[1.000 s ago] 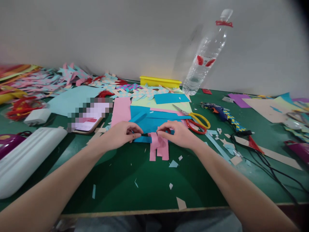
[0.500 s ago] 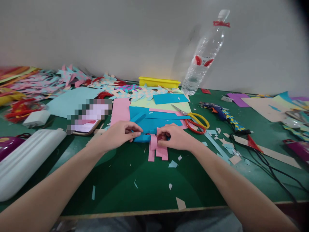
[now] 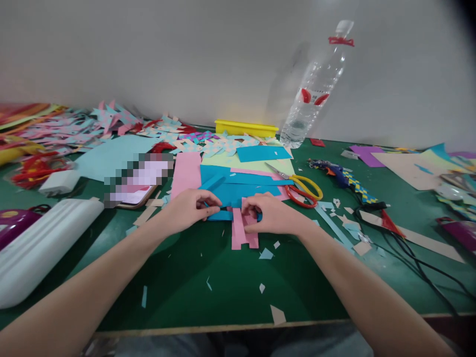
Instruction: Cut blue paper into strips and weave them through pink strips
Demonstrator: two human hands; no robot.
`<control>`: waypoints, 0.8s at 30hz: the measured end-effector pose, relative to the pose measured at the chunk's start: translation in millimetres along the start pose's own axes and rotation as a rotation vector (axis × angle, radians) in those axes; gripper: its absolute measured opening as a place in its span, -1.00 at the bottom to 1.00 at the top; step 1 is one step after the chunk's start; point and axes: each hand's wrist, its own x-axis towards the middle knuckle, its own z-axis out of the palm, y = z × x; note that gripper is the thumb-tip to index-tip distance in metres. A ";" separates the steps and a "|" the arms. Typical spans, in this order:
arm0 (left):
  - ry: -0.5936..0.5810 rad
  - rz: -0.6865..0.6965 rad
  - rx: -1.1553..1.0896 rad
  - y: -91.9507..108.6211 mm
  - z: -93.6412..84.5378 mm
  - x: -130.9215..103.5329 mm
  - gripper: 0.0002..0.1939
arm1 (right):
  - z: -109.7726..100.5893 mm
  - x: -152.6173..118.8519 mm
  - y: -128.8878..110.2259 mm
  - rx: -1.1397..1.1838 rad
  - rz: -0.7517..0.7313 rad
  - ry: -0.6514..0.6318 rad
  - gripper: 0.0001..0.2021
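Note:
Blue and pink paper strips cross each other in the middle of the table. My left hand (image 3: 197,207) is closed, thumb and fingers together at the left end of a blue paper strip (image 3: 220,215). From the right, my right hand (image 3: 266,212) bends its fingers down onto the pink paper strips (image 3: 237,233), with the fingertips pressed at their upper part. The pink strips hang toward the front edge, and my right fingers partly cover the crossing. Just behind lie blue paper sheets (image 3: 245,187) and a pink sheet (image 3: 186,171).
Scissors (image 3: 303,188) with red and yellow handles lie right of the sheets. A plastic bottle (image 3: 312,94) leans on the wall. Left are a phone (image 3: 143,181) and a long white object (image 3: 48,253). Paper scraps (image 3: 266,253) and black cables (image 3: 412,258) lie about.
The pink strip that was curled up beside my right fingers now lies flatter, its end toward the table's front. Both hands stay in nearly the same place.

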 end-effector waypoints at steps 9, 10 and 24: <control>0.036 0.087 -0.001 -6.4 7.0 3.3 -0.75 | -1.1 -0.5 0.1 -0.003 0.000 -0.001 -0.75; 0.026 0.072 -0.007 -7.1 7.4 3.5 -0.74 | -0.9 -0.3 0.2 -0.006 -0.003 -0.002 -0.74; 0.167 0.137 0.079 6.5 1.7 -4.7 -0.72 | -28.0 -9.7 0.6 -0.107 -0.015 0.354 -0.88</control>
